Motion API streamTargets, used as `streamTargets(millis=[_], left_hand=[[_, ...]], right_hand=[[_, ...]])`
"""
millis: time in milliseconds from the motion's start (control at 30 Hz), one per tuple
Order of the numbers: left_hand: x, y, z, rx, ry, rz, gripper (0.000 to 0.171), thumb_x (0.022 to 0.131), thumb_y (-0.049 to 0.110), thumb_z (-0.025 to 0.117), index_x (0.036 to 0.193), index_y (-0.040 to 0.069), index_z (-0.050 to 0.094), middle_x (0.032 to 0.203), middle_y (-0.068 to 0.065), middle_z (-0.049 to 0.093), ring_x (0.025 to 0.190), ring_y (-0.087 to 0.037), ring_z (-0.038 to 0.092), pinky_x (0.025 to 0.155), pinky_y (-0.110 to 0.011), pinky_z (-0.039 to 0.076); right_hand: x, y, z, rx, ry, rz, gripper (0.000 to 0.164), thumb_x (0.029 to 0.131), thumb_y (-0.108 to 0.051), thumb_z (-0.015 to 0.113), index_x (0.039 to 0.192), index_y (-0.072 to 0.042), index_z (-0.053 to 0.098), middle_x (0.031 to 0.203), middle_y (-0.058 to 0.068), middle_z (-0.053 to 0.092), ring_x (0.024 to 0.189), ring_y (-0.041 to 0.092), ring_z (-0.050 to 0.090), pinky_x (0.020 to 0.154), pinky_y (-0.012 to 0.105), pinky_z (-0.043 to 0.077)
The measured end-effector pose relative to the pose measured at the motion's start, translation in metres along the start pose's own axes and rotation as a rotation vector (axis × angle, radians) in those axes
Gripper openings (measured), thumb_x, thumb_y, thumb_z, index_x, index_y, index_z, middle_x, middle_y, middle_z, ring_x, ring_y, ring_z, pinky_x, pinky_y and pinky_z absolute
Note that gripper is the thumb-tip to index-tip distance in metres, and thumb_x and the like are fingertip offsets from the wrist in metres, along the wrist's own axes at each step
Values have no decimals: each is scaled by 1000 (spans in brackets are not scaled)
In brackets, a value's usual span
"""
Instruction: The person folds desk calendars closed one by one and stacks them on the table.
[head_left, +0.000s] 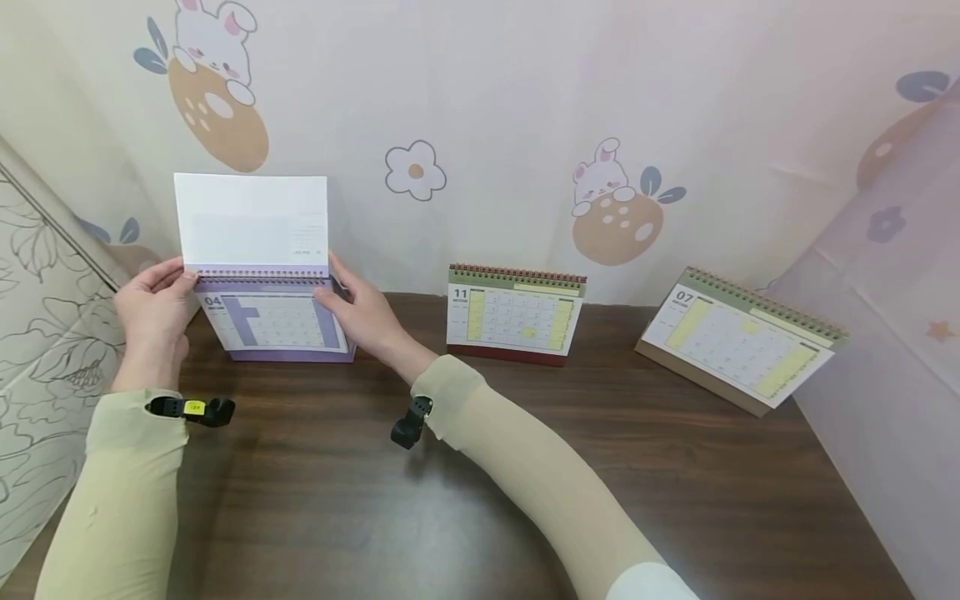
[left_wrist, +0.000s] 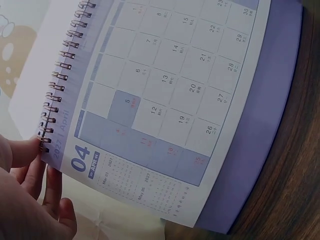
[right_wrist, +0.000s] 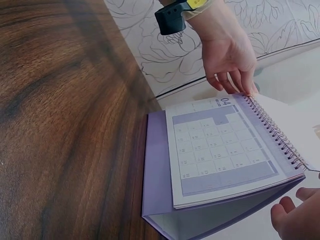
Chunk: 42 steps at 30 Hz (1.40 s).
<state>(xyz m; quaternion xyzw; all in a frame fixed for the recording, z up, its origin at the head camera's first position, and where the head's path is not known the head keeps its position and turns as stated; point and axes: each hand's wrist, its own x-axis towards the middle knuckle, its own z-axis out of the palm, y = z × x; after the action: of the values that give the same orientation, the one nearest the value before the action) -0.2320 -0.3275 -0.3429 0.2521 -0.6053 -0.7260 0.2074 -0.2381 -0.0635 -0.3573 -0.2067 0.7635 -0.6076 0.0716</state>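
A purple spiral desk calendar [head_left: 278, 321] stands at the table's left, its April page facing front. One white sheet [head_left: 255, 218] is raised upright above the rings. At the left end of the binding, my left hand [head_left: 153, 304] pinches the corner, with the thumb by the last rings. My right hand [head_left: 365, 312] is around the upper right corner, thumb toward the front and a finger up along the raised sheet's edge. In the right wrist view, the right fingertips [right_wrist: 285, 207] show beside the open side of the stand, and my left hand [right_wrist: 230, 60] is at the far corner.
A green-topped calendar [head_left: 517, 312] showing 11 stands on the dark wooden table [head_left: 450, 517] near the back. Another calendar [head_left: 742, 337], showing 07, stands angled at the right. A curtain [head_left: 495, 100] with rabbit prints hangs behind, and a flower-patterned cloth [head_left: 45, 333] lines the left side.
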Motion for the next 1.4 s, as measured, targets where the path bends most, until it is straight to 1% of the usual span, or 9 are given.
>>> streamTargets(millis=[100, 200, 433, 600, 767, 900, 1100, 1267, 1400], left_hand=[[-1, -2, -1, 10, 13, -11, 31, 89, 14, 74, 120, 18, 73, 109, 8, 66, 106, -7, 59, 92, -16, 42], [-1, -3, -2, 17, 27, -19, 31, 86, 18, 76, 117, 19, 74, 108, 8, 65, 104, -6, 58, 86, -15, 42], [1, -6, -6, 4, 22, 22, 20, 84, 15, 79, 104, 16, 76, 99, 7, 68, 96, -7, 61, 73, -10, 46], [1, -8, -7, 3, -9, 65, 16, 86, 11, 76, 102, 14, 72, 95, 8, 70, 92, -7, 61, 72, -11, 46], [2, -10, -6, -21, -28, 72, 16, 89, 9, 71, 104, 14, 68, 99, 7, 71, 96, -8, 61, 75, -11, 46], [2, -12, -6, -49, -21, 79, 15, 90, 5, 70, 102, 14, 69, 97, 7, 71, 95, -8, 62, 78, -11, 47], [1, -14, -6, -64, -22, 100, 14, 90, 4, 71, 100, 14, 68, 94, 7, 70, 90, -7, 61, 73, -11, 46], [1, -14, -7, -65, -17, 92, 16, 89, 6, 72, 101, 15, 68, 95, 7, 71, 91, -7, 61, 71, -12, 46], [0, -14, -7, -71, -21, 90, 15, 88, 7, 74, 101, 14, 70, 92, 9, 72, 87, -7, 61, 68, -12, 47]], right_hand=[[-1, -1, -1, -8, -6, -18, 62, 104, -33, 53, 159, -28, 25, 157, -17, 30, 141, 3, 30, 112, 31, 33], [-2, -1, 0, -14, -10, -45, 61, 104, -30, 53, 159, -23, 26, 158, -16, 31, 142, 1, 29, 111, 27, 31], [-3, 1, 1, -6, -11, -73, 61, 104, -25, 55, 158, -20, 27, 158, -14, 31, 141, -1, 30, 109, 21, 31], [-4, 1, 1, 2, -4, -88, 60, 103, -22, 55, 158, -22, 30, 157, -13, 34, 139, 0, 33, 108, 20, 33], [-6, 4, 2, -22, -7, -111, 60, 103, -20, 55, 158, -20, 30, 159, -12, 30, 141, -1, 28, 109, 18, 30], [-8, 5, 2, -43, -7, -121, 60, 103, -19, 55, 157, -19, 30, 160, -10, 30, 141, -1, 27, 109, 18, 29], [-11, 7, 2, -96, 17, -109, 58, 103, -21, 55, 157, -19, 33, 160, -9, 28, 144, 1, 24, 110, 21, 30], [-14, 8, 3, -124, 20, -102, 57, 103, -23, 54, 156, -22, 33, 162, -9, 25, 145, 1, 19, 110, 23, 31], [-16, 9, 3, -152, 19, -114, 58, 103, -23, 54, 157, -23, 32, 163, -8, 22, 147, 5, 18, 114, 29, 27]])
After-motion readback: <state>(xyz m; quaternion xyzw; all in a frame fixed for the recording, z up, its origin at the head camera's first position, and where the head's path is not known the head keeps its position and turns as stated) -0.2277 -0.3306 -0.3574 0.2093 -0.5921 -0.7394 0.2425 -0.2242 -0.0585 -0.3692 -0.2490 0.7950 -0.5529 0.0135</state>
